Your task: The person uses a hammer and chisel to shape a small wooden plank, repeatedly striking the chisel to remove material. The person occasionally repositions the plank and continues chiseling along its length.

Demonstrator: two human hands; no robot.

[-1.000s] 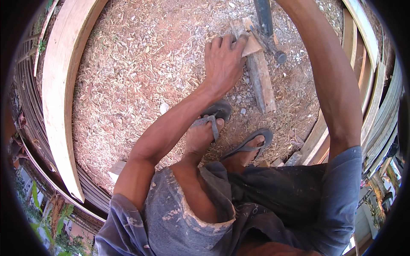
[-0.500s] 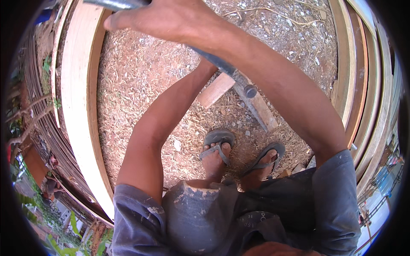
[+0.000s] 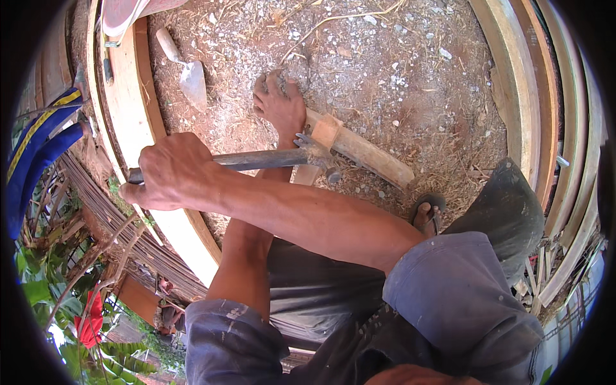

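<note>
My right hand (image 3: 170,170) is closed around the handle end of a claw hammer (image 3: 256,160), its forearm crossing over my left arm. The hammer's head lies over a short wooden crosspiece (image 3: 328,128); whether it touches is hard to see. That crosspiece lies across a longer wooden batten (image 3: 375,157) on the ground. Beyond the hammer, my left hand (image 3: 282,106) bends its fingers down at the batten's far end. My palm and the wood under it are hidden.
A trowel (image 3: 192,83) lies on the gravelly soil at the far left. Long boards (image 3: 125,83) flank me on the left, and more planks (image 3: 513,83) on the right. A reddish container (image 3: 138,13) rests on the left board. My sandalled foot (image 3: 427,215) is nearby.
The hammer has come down from the top of the view to the crosspiece. My view has shifted, bringing the trowel and my left hand into sight.
</note>
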